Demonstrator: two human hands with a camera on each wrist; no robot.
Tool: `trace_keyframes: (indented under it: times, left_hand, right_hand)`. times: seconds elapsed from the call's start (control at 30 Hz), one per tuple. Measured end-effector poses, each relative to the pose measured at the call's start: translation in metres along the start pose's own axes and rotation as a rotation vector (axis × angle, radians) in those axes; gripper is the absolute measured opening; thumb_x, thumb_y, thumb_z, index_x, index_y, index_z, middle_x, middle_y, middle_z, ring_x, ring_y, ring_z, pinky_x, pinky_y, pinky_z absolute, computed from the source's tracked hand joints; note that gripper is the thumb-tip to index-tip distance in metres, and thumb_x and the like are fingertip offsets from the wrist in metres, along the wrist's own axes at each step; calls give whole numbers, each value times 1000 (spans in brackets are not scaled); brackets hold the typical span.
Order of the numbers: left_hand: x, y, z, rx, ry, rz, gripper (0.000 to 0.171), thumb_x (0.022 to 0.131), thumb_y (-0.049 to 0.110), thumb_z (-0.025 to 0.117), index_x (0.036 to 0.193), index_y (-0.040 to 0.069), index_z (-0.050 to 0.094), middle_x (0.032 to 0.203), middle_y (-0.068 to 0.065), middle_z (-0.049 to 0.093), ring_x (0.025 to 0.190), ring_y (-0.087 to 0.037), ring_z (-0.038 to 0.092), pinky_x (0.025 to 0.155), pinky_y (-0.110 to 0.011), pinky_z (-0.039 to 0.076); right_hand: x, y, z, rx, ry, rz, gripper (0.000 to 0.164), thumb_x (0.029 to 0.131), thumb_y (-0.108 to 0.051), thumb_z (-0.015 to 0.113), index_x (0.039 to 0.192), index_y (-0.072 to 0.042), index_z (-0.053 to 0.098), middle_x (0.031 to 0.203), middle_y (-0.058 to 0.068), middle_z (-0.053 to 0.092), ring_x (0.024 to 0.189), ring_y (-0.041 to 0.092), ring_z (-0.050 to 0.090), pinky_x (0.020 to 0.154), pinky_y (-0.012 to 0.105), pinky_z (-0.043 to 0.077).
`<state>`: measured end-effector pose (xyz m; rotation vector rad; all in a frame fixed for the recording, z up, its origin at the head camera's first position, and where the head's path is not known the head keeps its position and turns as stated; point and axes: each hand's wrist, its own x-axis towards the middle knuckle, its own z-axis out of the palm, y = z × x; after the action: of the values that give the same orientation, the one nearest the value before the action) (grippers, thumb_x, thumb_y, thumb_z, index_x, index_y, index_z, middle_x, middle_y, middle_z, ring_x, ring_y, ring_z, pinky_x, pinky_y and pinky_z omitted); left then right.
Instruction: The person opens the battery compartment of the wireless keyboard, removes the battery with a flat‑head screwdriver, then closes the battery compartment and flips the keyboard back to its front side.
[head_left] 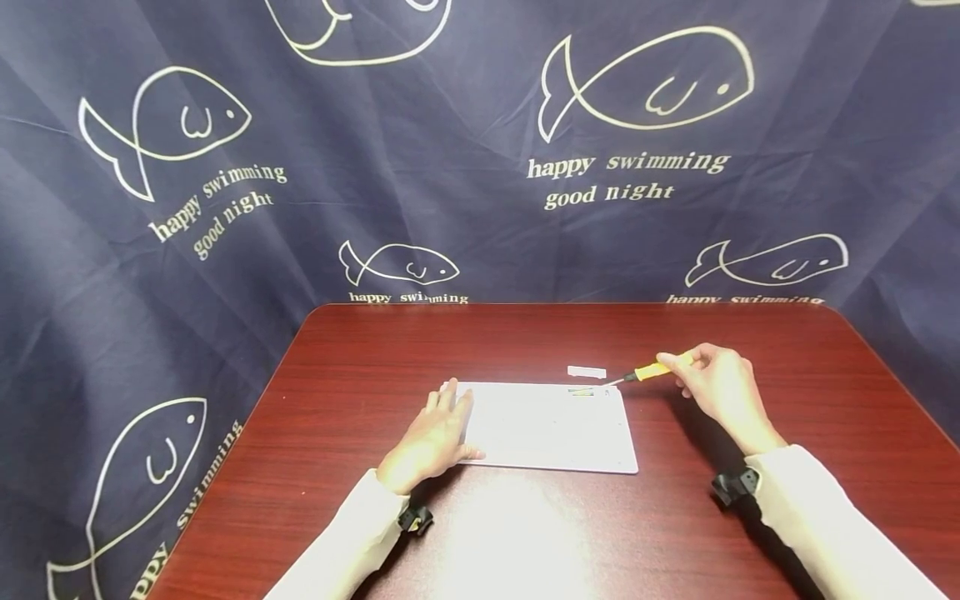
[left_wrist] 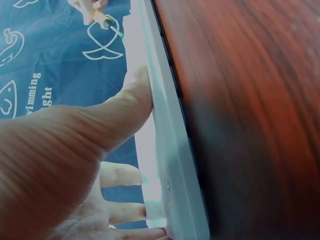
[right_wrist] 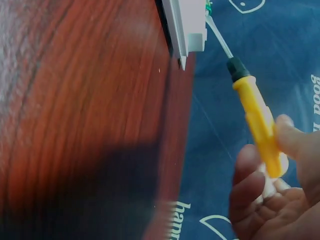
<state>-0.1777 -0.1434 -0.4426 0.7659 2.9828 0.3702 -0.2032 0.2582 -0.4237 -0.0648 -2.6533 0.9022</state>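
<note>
A white keyboard (head_left: pixel 547 433) lies face down on the table, its back showing. My left hand (head_left: pixel 429 437) rests across its left end, fingers extended over the back; in the left wrist view the thumb (left_wrist: pixel 132 97) presses along the near edge. My right hand (head_left: pixel 723 387) grips a yellow-handled screwdriver (right_wrist: pixel 257 120) with thumb and fingers. The thin metal shaft points left, its tip right at the battery compartment (head_left: pixel 581 392) by the keyboard's far right corner. Something greenish-yellow, like a battery, shows in that slot. Just beyond the far edge lies a small white cover (head_left: pixel 587 372).
The reddish-brown wooden table (head_left: pixel 360 350) extends around the keyboard on every side. Behind it hangs a dark blue curtain (head_left: pixel 480 167) with white fish drawings and lettering. Black camera mounts sit on both wrists.
</note>
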Motion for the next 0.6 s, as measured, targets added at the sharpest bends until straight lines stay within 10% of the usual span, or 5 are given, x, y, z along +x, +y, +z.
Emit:
trace_keyframes:
  times: [0.37,0.6]
  left_hand:
    - [2,1,-2,7,17,12,85,73,42,79,137,0,41,142,-33,29,124,-52,35,98,-55,35]
    - [0,1,-1,-6,4,-2,86,73,41,79,137,0,40,143,-33,28,126,-51,33,100,-54,32]
  right_hand:
    - [-7,4,-15,182,33,-153,12,89,-18,67,97,-10,62,75,9,66,56,16,59,50,17,41]
    - [-13,18,-17,33,39,-75,18,86,-22,70,93,-8,61,81,11,69,58,10,59,51,21,41]
